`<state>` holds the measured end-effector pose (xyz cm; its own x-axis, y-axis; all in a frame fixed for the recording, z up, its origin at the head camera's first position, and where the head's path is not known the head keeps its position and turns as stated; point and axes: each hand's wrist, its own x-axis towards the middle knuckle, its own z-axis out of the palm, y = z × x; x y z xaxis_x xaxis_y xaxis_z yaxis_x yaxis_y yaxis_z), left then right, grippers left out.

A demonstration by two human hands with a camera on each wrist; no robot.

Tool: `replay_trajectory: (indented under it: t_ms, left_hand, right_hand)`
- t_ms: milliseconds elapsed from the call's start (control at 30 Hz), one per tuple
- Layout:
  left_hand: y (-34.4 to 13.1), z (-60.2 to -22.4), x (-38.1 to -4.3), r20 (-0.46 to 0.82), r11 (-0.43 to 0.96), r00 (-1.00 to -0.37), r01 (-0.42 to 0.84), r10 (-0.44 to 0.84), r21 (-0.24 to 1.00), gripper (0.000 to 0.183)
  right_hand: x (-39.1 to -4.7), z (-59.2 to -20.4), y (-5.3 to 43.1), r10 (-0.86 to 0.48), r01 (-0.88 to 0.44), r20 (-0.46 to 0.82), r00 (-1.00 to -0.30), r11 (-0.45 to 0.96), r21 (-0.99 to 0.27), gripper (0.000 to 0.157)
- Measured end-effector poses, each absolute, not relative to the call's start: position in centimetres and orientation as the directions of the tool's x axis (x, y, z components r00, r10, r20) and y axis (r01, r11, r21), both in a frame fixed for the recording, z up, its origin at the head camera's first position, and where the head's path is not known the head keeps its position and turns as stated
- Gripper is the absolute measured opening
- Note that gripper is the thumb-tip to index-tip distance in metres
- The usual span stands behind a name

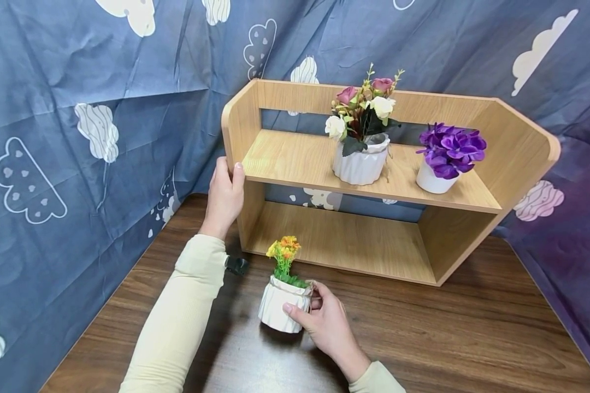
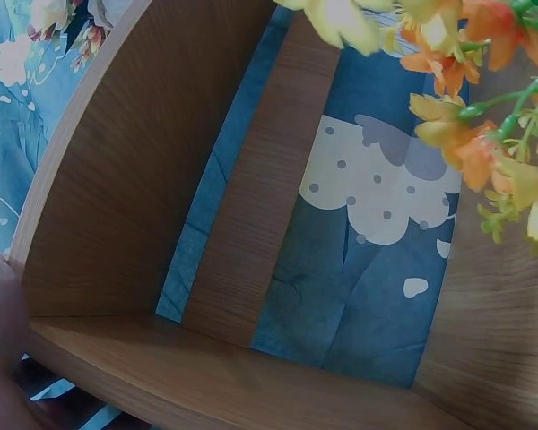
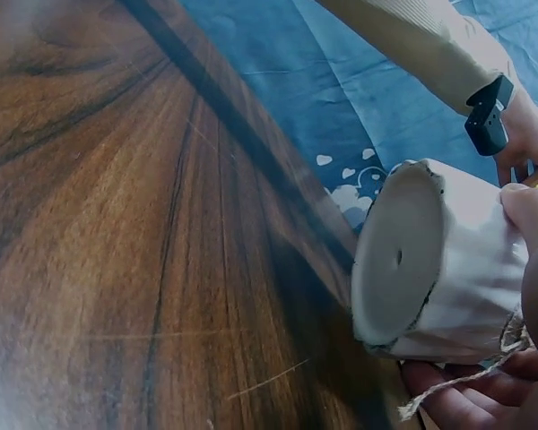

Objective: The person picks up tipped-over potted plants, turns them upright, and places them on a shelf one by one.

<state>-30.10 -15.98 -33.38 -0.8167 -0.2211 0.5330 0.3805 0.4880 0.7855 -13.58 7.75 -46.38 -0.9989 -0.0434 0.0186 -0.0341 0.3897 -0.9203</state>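
My right hand [image 1: 330, 323] holds a white ribbed flowerpot [image 1: 281, 305] of yellow and orange artificial flowers [image 1: 285, 251], thumb on the near side and fingers round its right. In the right wrist view the pot's underside [image 3: 399, 260] shows, lifted off the table, with a twine end [image 3: 448, 387] hanging from it. My left hand [image 1: 224, 194] grips the left side panel of a two-tier wooden shelf [image 1: 305, 155], thumb toward the front; its other fingers are partly hidden. Only an edge of the left hand [image 2: 2, 336] enters the left wrist view.
On the upper tier stand a white pot of roses [image 1: 361, 164] and a smaller white pot of purple flowers [image 1: 437, 177]. The lower tier [image 1: 344, 234] shows bare wood. A dark wooden table [image 1: 423, 333] lies beneath, with blue cloud-patterned cloth [image 1: 128, 76] behind and at the sides.
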Motion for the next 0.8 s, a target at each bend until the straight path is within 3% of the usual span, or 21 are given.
replay_trajectory:
  t_ms: [800]
  left_hand:
    - [-15.98, -33.30, -30.04, 0.519, 0.479, -0.827, 0.373, -0.215, 0.794, 0.039]
  right_hand:
    - [-13.32, -46.98, 7.96, -0.066, -0.142, 0.126, -0.990, 0.424, -0.894, 0.075]
